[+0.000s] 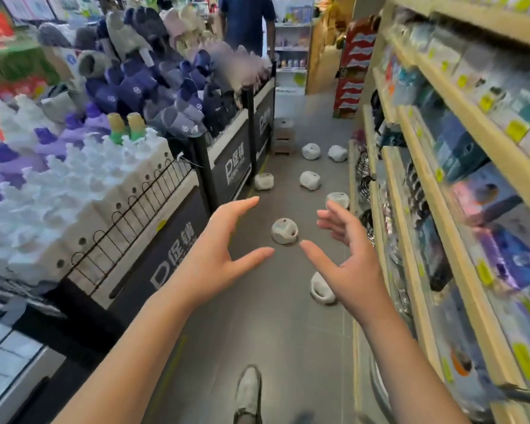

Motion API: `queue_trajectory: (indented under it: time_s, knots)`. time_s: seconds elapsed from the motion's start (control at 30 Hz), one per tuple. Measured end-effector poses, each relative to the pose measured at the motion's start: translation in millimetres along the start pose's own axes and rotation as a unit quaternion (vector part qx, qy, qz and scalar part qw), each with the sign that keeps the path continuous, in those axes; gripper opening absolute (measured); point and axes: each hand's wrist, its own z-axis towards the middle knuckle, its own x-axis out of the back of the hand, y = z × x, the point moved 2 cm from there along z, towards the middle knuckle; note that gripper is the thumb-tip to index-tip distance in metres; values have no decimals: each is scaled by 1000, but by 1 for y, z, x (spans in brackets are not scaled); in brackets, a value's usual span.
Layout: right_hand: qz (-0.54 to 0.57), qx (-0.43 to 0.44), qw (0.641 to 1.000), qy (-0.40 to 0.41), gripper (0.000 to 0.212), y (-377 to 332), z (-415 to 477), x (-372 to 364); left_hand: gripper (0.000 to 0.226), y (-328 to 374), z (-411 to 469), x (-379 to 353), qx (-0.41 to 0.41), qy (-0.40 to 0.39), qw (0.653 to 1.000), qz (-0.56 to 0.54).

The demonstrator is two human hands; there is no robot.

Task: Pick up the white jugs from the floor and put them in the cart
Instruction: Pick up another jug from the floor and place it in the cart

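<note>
Several white jugs lie scattered on the grey aisle floor. One jug sits between my two outstretched hands, further along the aisle and below them. Another jug lies near my right wrist, partly hidden by it. More jugs rest further down: one beside the display stand, one mid-aisle, one by the shelf base, and two at the far end. My left hand and my right hand are both open with fingers spread, holding nothing. No cart shows clearly.
A display stand with slippers and white bottles lines the left side. Wooden shelving full of goods runs along the right. A small stool stands far down the aisle, and a person stands beyond. My shoe is on the floor.
</note>
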Motion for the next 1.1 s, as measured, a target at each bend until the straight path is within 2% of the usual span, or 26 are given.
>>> queue_trajectory:
  time_s: [0.23, 0.5, 0.77, 1.1]
  knots:
    - [-36, -21, 997, 57, 66, 50, 101, 4, 80, -45, 153, -19, -61, -59, 996, -33]
    - [-27, -73, 989, 125, 62, 89, 226, 6, 77, -103, 306, -34, -86, -123, 987, -62]
    - [-42, -137, 978, 152, 63, 174, 294, 30, 75, -148, 413, -94, -62, -175, 979, -83]
    - [-26, -217, 968, 120, 64, 296, 378, 73, 80, -194, 510, -181, 17, -201, 975, -92]
